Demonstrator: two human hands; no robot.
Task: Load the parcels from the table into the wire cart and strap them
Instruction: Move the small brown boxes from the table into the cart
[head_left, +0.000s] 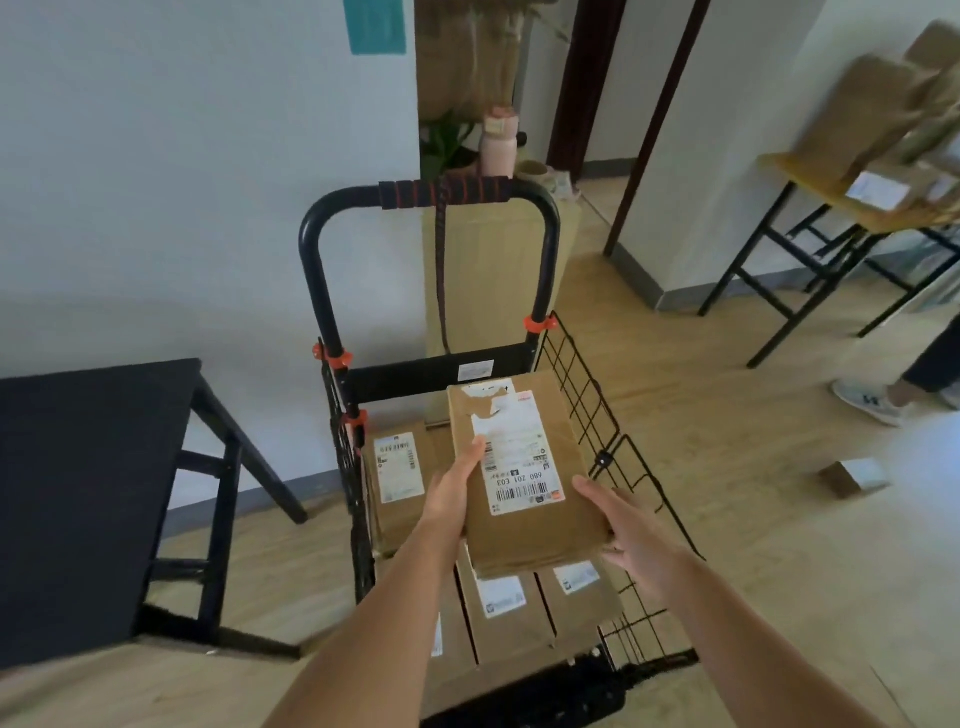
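I hold a brown cardboard parcel (566, 415) with a white shipping label over the black wire cart (587, 384). My left hand (452, 486) grips its left edge, thumb on the label. My right hand (631, 532) holds its near right corner from the side and below. Inside the cart lie several more labelled parcels: one at the left (397, 467), two under the held one (501, 608) (579, 592). A dark strap (442, 270) hangs from the cart's handle (447, 191). More parcels (878, 114) are stacked on a yellow-topped table (810, 179) at the far right.
A black table (78, 483) stands to the left of the cart. A tall flat carton (488, 275) leans behind the cart handle. A small box (852, 478) lies on the wooden floor at the right. Another person's shoe (867, 401) is near the yellow table's legs.
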